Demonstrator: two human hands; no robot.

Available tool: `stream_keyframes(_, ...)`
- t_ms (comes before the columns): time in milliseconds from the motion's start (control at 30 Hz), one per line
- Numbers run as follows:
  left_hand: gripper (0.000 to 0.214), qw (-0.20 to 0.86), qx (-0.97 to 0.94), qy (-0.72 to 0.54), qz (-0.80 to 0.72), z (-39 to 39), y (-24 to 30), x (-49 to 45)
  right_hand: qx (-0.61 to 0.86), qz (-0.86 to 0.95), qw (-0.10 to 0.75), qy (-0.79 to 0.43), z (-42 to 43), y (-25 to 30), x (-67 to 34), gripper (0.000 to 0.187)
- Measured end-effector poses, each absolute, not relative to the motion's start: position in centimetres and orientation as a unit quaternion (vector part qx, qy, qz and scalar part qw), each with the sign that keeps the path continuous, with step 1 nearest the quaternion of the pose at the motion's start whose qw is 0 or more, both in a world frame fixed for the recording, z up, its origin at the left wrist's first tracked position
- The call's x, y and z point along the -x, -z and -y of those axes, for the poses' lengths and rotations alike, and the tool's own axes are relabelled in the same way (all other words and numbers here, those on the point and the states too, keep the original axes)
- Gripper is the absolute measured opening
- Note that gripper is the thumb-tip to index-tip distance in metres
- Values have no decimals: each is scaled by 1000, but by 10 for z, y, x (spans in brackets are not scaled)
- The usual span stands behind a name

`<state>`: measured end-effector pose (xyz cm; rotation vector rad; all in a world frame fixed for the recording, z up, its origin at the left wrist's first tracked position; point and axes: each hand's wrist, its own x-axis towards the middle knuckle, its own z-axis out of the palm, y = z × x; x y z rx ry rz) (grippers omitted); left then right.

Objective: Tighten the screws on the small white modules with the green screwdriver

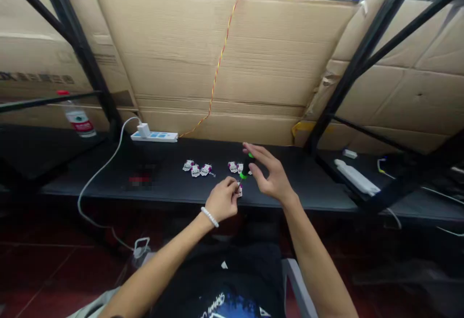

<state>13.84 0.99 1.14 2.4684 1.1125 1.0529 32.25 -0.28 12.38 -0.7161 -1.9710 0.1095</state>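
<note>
Here, the person's left hand [222, 201], a bead bracelet [209, 217] around its wrist, is pinched closed on a small white part [239, 191] with pink marks, right at the front edge of a black table [90, 187]. The right hand [270, 173] is open, fingers spread and grasping nothing, just beside a black-and-green object [246, 167]; whether they touch it cannot be told. Two similar parts [235, 166] lie just left of that object, and three more parts [196, 168] sit further left. Behind them lies a power strip [154, 137] with a white cable [97, 178], while a water bottle [77, 117] stands well off to the left. Cardboard sheets [224, 52] line the back.
</note>
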Motion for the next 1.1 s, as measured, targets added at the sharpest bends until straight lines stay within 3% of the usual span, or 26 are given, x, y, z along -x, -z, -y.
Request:
stream_keyframes(167,16,116,-842,-358,-386,-9,-12,-139,318,793,519,-12,0,-126,-321,38)
stream_keyframes(400,16,114,-845,-357,-381,-10,-12,-138,289,822,485,-76,4,-127,-323,53)
stream_keyframes(600,18,110,-846,-359,-379,-11,-11,-138,319,796,515,-8,1,-127,-322,38)
stream_keyframes(833,18,114,-846,-361,-376,-10,-12,-137,303,813,493,-57,5,-124,-321,52)
stream_keyframes(1100,16,113,-846,-356,-380,-10,-11,-138,321,791,521,-18,4,-122,-320,40)
